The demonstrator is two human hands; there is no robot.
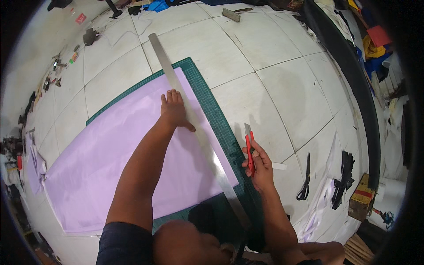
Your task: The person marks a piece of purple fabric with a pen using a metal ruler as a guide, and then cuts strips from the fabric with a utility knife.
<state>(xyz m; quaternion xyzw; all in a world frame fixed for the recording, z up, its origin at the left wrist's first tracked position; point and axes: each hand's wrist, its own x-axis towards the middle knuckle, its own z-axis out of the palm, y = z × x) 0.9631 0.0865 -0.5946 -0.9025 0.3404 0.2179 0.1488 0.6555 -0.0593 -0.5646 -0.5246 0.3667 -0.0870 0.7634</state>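
Note:
Lilac fabric [110,150] lies spread over a green cutting mat [207,106] on the floor. A long metal ruler [206,148] runs slantwise across it, leaving a narrow lilac strip on its right side. My left hand [175,109] presses flat on the fabric and the ruler's left edge, fingers stretched out. To the right of the mat, my right hand [259,167] grips a red utility knife [250,152]. Its blade is out and points away from me, apart from the fabric.
Black scissors [304,179] lie on the tiled floor at right, near a bundle of black strips [343,179] and lilac scraps [316,212]. Farther right are a long black roll [360,88] and a yellowish block [361,197]. A brush-like tool [231,15] rests at the far side.

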